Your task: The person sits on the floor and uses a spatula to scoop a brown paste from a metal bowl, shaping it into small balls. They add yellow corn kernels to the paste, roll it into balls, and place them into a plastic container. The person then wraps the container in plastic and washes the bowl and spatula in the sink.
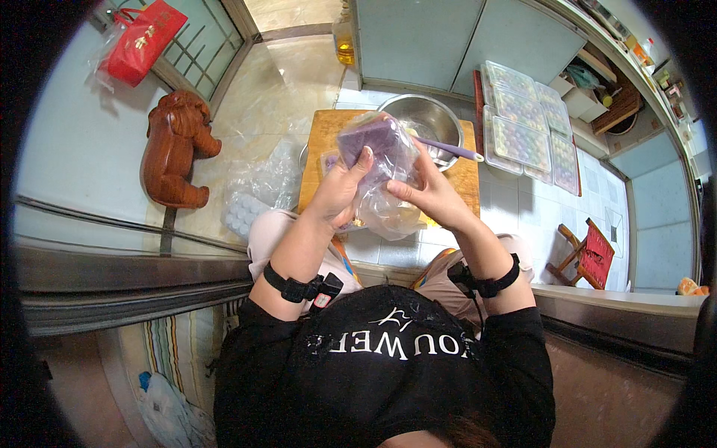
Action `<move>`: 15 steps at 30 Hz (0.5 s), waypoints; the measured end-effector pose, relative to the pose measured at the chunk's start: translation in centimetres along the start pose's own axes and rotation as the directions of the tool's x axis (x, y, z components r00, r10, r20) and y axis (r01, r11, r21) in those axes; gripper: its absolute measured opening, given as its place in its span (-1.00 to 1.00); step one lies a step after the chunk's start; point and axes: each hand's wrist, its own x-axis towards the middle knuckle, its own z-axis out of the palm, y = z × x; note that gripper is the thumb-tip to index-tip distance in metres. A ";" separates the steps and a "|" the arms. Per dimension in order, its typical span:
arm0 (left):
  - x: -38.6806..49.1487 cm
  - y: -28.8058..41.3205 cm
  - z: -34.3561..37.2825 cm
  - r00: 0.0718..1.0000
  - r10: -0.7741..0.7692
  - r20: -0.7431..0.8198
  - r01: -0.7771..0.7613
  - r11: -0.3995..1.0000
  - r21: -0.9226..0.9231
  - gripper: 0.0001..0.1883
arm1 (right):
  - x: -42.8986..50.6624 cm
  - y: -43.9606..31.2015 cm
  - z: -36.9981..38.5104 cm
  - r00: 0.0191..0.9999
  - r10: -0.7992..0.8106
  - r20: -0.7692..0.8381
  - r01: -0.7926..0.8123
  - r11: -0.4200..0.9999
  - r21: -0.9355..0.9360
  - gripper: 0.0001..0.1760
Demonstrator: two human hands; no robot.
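Note:
A clear plastic bag (pixel 386 207) with a purple block-like mass (pixel 369 140) in its upper part is held up between both hands. My left hand (pixel 341 193) grips its left side, thumb lying over the purple part. On the right side, my right hand (pixel 428 187) has thumb and fingers on the loose plastic. Just beyond, a steel bowl (pixel 448 120) rests on a wooden board (pixel 325 126). A purple-handled utensil (pixel 451 148) reaches over the bowl's rim; its head is largely hidden. Part of a tray with something purple (pixel 330 161) shows beside my left hand.
Lidded clear boxes of small colourful balls (pixel 521 123) are stacked at the right. Crumpled plastic and a moulded tray (pixel 246 210) lie on the floor at left, near a carved wooden elephant stool (pixel 176 151). A red folding stool (pixel 594 255) stands lower right. An oil bottle (pixel 344 42) is at the back.

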 end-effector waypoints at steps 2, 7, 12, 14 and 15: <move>0.1 -0.2 -0.2 0.997 0.068 -0.031 -0.067 0.997 0.041 -0.59 | -0.5 -0.1 0.2 0.995 0.055 0.078 -0.060 0.996 0.060 -0.09; 0.5 -0.8 -0.6 0.975 0.208 -0.076 -0.188 0.960 0.208 -0.62 | -0.8 -0.1 0.4 0.948 0.277 0.156 -0.310 0.916 0.253 -0.12; 0.4 -0.9 -0.6 0.899 0.436 0.027 -0.395 0.784 0.480 -0.58 | -1.2 0.4 0.4 0.935 0.332 0.128 -0.348 0.778 0.524 -0.28; 0.4 -0.2 -0.7 0.811 0.473 0.344 -0.553 0.428 0.715 -0.49 | -1.5 0.5 0.2 0.959 0.199 0.202 -0.283 0.637 0.717 -0.37; 0.3 0.2 -0.7 0.759 0.431 0.487 -0.611 0.216 0.761 -0.44 | -1.6 0.6 0.1 0.943 0.293 0.155 -0.320 0.678 0.662 -0.41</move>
